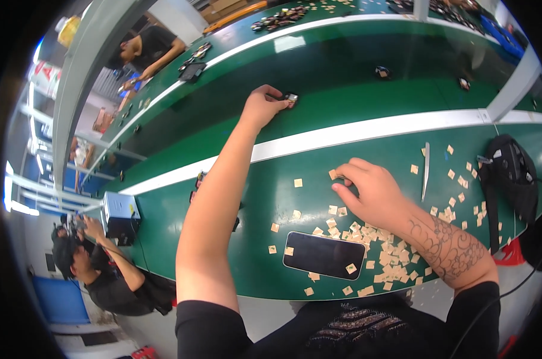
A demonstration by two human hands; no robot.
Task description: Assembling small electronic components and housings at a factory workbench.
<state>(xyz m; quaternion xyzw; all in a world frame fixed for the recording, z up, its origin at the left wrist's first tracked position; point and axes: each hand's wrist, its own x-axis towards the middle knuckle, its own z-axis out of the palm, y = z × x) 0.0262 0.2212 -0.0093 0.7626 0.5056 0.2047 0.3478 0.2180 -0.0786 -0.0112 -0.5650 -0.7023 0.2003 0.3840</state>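
My left hand point(262, 110) grips a small, black-and-silver gadget point(292, 100); my right hand point(363, 185) pinches a flat, tan square point(333, 175). Looks like picking up; the next move needs gentle fingers.

red-lettered white sign point(48, 72), upper left, partly visible; pale squares point(350, 268), tiny marks too small to read

The near workbench with a smooth green top point(259, 215) ends, on its far side, at a long white rail point(366, 130). Directly on this top lie many small pale-tan square pieces point(393, 263), most of them crowded beside a black rectangular smartphone with a light rim point(321, 261). Farther right are a slim silver metal tool point(426, 173) and a black fabric bag point(513, 179). Beyond the rail, a flat green strip point(342, 99) carries small dark objects point(382, 72).
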